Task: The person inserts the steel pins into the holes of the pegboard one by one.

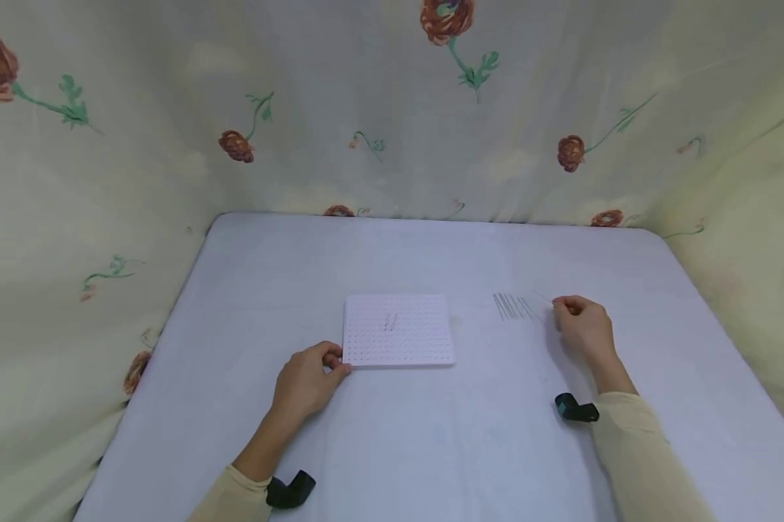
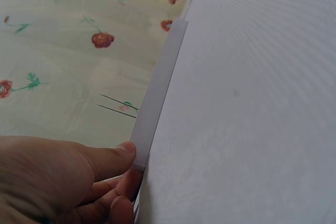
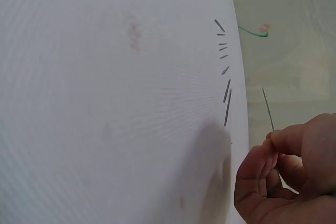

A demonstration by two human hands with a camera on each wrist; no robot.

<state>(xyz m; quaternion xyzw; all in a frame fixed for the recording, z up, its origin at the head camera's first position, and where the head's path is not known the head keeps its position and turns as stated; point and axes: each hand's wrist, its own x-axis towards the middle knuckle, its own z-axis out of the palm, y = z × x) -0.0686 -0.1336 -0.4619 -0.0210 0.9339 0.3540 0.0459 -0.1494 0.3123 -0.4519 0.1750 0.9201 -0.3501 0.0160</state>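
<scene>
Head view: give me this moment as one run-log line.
left hand: holds white board; right hand: pinches thin pin; board: two pins standing; table: row of pins

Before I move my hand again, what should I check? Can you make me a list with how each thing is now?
1. Needle pinched in the right hand: ok.
2. Board held by the left hand: ok, at its near left corner.
3. Two standing needles in the board about upright: ok.
4. Pinched needle over the board: not ok, it is off to the right.
5. Loose needles lying on the table, away from the board: ok, in a row to its right.
6. Which end of the pinched needle is sharper: cannot tell, it is too thin.
</scene>
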